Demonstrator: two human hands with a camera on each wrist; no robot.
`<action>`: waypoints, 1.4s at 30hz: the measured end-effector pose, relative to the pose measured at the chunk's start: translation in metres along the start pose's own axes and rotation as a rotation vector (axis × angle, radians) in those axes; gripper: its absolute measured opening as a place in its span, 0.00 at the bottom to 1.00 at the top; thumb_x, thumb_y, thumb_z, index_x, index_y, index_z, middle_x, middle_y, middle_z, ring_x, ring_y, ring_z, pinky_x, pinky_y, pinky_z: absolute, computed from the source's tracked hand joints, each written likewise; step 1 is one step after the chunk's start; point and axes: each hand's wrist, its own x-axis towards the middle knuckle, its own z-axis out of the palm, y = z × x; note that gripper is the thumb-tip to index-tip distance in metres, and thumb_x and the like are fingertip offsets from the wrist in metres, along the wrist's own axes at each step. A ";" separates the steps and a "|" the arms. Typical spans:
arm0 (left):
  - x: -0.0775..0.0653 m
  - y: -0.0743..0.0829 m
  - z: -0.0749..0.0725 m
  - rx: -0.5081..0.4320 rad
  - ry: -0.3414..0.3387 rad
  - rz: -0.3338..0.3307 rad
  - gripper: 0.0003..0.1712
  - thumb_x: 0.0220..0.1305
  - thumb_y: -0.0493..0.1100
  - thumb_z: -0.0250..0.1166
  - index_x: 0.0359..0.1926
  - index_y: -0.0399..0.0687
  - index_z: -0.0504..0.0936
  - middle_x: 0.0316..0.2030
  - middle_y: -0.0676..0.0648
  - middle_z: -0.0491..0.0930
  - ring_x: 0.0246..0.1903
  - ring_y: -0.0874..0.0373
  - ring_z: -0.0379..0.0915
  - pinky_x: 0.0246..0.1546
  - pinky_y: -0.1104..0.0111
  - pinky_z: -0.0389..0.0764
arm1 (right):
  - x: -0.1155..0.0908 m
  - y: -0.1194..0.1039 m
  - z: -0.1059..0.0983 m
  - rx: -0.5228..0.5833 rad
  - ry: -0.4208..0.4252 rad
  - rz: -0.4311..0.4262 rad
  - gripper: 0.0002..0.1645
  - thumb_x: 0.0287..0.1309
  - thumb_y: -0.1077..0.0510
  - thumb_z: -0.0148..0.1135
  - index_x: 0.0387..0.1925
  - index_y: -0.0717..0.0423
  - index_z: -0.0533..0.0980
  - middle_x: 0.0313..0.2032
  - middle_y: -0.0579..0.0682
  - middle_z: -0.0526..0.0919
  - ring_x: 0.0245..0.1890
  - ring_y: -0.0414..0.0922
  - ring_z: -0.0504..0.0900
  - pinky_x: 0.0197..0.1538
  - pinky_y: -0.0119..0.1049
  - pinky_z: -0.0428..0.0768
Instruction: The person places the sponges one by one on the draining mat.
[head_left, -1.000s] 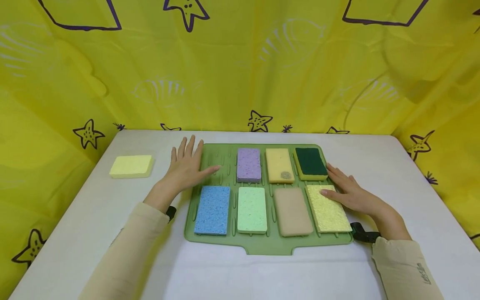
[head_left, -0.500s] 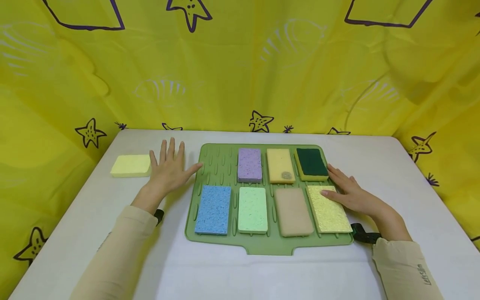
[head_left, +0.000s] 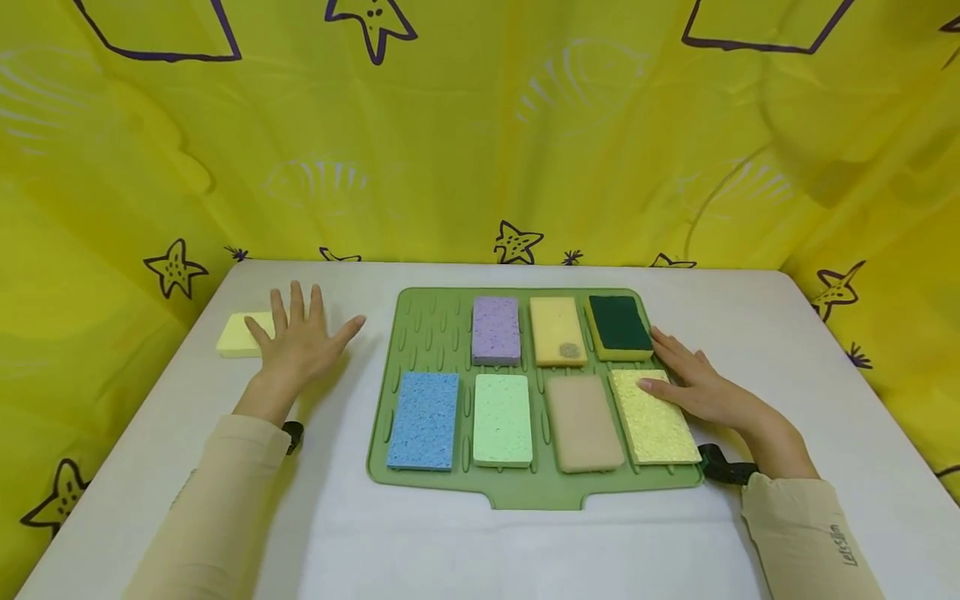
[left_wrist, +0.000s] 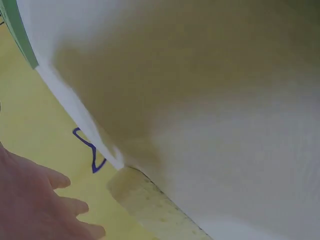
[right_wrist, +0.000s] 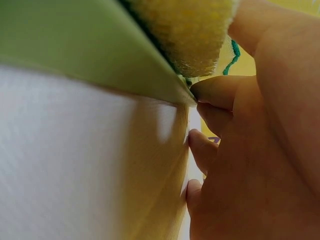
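My left hand (head_left: 296,346) is spread open over the table, its fingers overlapping the right part of a pale yellow sponge (head_left: 237,336) in the head view. In the left wrist view that sponge (left_wrist: 155,202) lies beyond the fingertips. On the right, my right hand (head_left: 708,387) rests at the edge of a green ridged mat (head_left: 427,333). Its thumb lies on a textured yellow sponge (head_left: 660,425). Its straight fingers reach along the mat's edge, beside a yellow sponge with a dark green scouring top (head_left: 620,323). The right wrist view shows fingertips right at the mat's corner.
Across the mat also lie a purple sponge (head_left: 496,329), a cream sponge with a grey spot (head_left: 557,325), a blue sponge (head_left: 423,421), a mint sponge (head_left: 502,421) and a beige sponge (head_left: 584,422). A yellow patterned curtain (head_left: 450,133) surrounds the white table (head_left: 420,550).
My left hand has moved left, away from the mat's upper left corner, to the pale yellow sponge. The right hand stays in place.
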 end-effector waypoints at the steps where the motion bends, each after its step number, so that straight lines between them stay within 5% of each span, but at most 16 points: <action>1: -0.001 -0.002 -0.001 -0.007 0.002 -0.019 0.62 0.63 0.82 0.34 0.78 0.40 0.32 0.76 0.31 0.21 0.73 0.30 0.10 0.61 0.24 0.18 | 0.000 0.000 0.000 0.000 0.001 -0.002 0.52 0.70 0.47 0.56 0.77 0.64 0.37 0.78 0.66 0.33 0.76 0.68 0.29 0.70 0.71 0.21; 12: -0.001 -0.016 -0.008 -0.014 -0.037 -0.157 0.65 0.61 0.83 0.28 0.76 0.35 0.25 0.71 0.25 0.13 0.67 0.20 0.05 0.53 0.18 0.21 | -0.001 0.000 0.000 0.011 0.001 0.007 0.53 0.70 0.45 0.55 0.78 0.63 0.37 0.78 0.65 0.32 0.76 0.68 0.28 0.70 0.70 0.19; 28: 0.000 -0.032 -0.017 -0.043 -0.185 -0.245 0.63 0.63 0.81 0.27 0.75 0.35 0.22 0.65 0.17 0.09 0.62 0.12 0.08 0.59 0.19 0.32 | 0.002 -0.002 -0.002 0.007 -0.005 0.011 0.53 0.69 0.48 0.57 0.78 0.62 0.36 0.78 0.66 0.33 0.76 0.69 0.29 0.70 0.72 0.22; 42: 0.004 -0.036 -0.020 -0.072 -0.164 -0.291 0.50 0.73 0.66 0.37 0.77 0.35 0.33 0.61 0.09 0.13 0.63 0.08 0.17 0.65 0.23 0.36 | 0.003 -0.001 -0.001 0.002 -0.008 0.009 0.53 0.69 0.47 0.57 0.78 0.62 0.37 0.78 0.65 0.33 0.76 0.69 0.30 0.70 0.71 0.22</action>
